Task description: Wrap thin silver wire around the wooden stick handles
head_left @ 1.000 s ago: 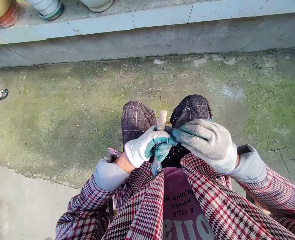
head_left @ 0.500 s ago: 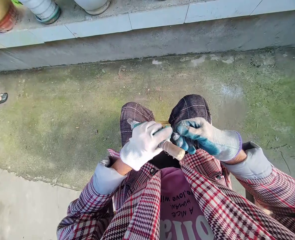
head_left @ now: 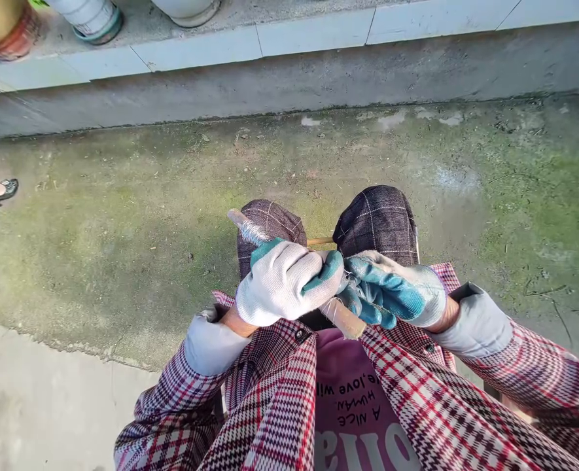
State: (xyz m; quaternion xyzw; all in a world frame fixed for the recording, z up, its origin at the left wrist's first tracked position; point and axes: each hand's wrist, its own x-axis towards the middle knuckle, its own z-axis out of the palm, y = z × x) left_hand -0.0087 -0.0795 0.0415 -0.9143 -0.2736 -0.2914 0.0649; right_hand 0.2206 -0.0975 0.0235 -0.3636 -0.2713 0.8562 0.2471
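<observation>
"Your left hand (head_left: 286, 284), in a white-and-teal glove, is closed fully round the middle of a wooden stick (head_left: 345, 319) that slants above your knees (head_left: 377, 216)."

"And the right?"

"Your right hand (head_left: 392, 297) curls shut on the same stick, touching the left. A fine strand may run by its fingertips, but it is too thin to be sure. Silvery winding (head_left: 250, 230) covers the far end."

"How will it handle?"

"Probably light and stiff. Bare wood looks the safest place to hold it — the winding seems easy to snag."

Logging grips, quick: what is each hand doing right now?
Left hand: closed around the wooden stick.
Right hand: fingers curled shut against the stick's near end.
</observation>
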